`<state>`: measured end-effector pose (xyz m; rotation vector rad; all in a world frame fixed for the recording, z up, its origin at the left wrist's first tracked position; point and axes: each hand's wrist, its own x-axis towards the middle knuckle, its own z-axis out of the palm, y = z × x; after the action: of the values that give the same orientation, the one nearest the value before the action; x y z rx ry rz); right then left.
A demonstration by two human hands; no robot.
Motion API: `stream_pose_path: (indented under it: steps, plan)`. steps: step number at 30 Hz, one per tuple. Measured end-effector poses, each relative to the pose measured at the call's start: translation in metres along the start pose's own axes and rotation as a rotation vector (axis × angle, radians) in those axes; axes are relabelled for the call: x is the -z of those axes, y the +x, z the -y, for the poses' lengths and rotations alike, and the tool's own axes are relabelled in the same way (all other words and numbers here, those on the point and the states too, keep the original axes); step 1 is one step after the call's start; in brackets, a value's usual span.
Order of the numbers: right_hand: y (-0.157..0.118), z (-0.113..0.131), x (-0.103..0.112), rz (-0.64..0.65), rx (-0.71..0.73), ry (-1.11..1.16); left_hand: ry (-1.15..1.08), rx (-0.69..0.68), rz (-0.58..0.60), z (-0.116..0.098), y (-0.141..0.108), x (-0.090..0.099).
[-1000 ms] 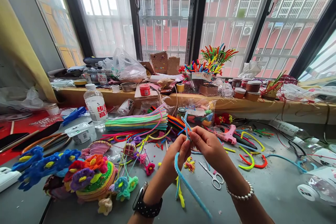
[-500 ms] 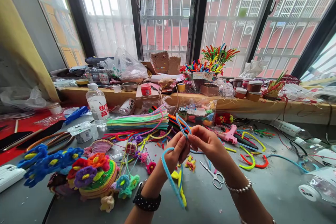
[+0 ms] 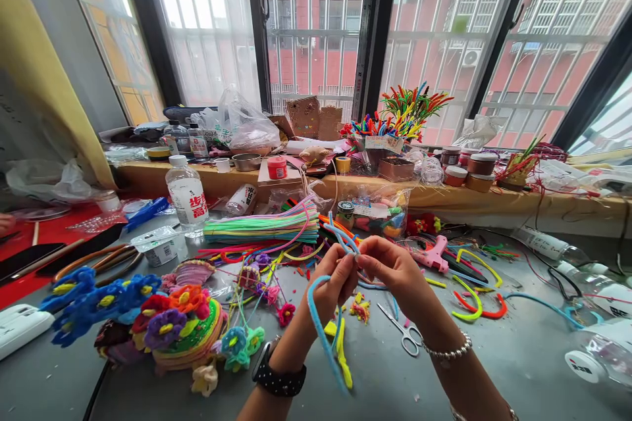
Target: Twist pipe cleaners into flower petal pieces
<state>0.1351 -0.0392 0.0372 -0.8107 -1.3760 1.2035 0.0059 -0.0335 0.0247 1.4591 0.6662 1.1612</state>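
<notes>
Both hands meet over the middle of the table, pinching a light blue pipe cleaner [image 3: 318, 316] bent into loops. My left hand [image 3: 336, 283] is closed on it, with a long loop hanging below the wrist side and a smaller loop standing above the fingers. My right hand [image 3: 388, 266] pinches the same pipe cleaner where its strands cross; the fingertips hide the exact joint. A yellow fuzzy strip [image 3: 343, 355] shows below, beside the blue loop; whether it is attached I cannot tell. Small scissors [image 3: 407, 335] lie on the table below my right hand.
Fuzzy flowers [image 3: 165, 329] stand at the left front, with a bundle of pastel pipe cleaners [image 3: 261, 227] behind. A pink glue gun [image 3: 435, 253] and bent yellow and red pieces lie to the right. Plastic bottles [image 3: 585, 365] lie at the right edge; a water bottle [image 3: 186, 197] stands back left.
The upper blue loop has tipped slightly left and looks narrower. Both hands stay pinched together in nearly the same place. At the far left edge, part of another person's hand has appeared.
</notes>
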Motion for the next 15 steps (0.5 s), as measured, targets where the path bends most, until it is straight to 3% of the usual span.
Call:
stream_pose_path:
  steps: [8, 15]
  plan:
    - [0.000, -0.003, 0.002, 0.061, 0.031, 0.043, -0.026, 0.039, 0.074, -0.007, -0.002, 0.003]
    - [0.001, -0.016, -0.013, 0.028, 0.005, 0.281, 0.080, 0.047, 0.006, -0.014, -0.003, 0.005]
